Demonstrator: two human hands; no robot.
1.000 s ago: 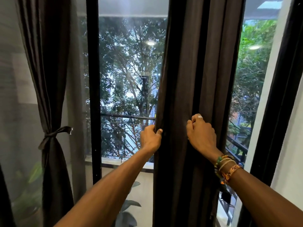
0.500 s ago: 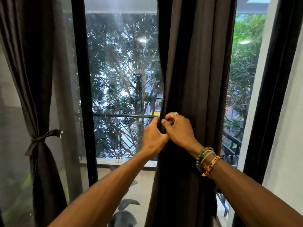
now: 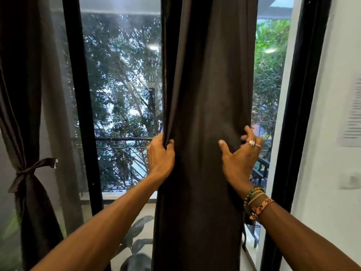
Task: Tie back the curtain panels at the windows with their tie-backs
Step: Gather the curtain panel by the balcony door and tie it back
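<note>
A dark brown curtain panel (image 3: 207,94) hangs loose in front of me at the window. My left hand (image 3: 161,156) grips its left edge at about waist height, fingers curled round the fabric. My right hand (image 3: 239,153), with a ring and several bracelets, reaches to the panel's right edge with fingers spread, the thumb pressing on the cloth front; the fingertips are blurred. At the far left a second dark curtain panel (image 3: 23,94) is gathered and bound by its tie-back (image 3: 29,170), knotted with one end sticking out.
Black window frame posts stand at the left (image 3: 78,106) and right (image 3: 304,94). Outside are a balcony railing (image 3: 125,139) and trees. A white wall (image 3: 336,143) with a switch plate is on the right. A leafy plant (image 3: 136,239) sits low behind the glass.
My hands were together at the panel's left edge half a second ago. The right hand has swept right across the cloth to its right edge; the left keeps its grip.
</note>
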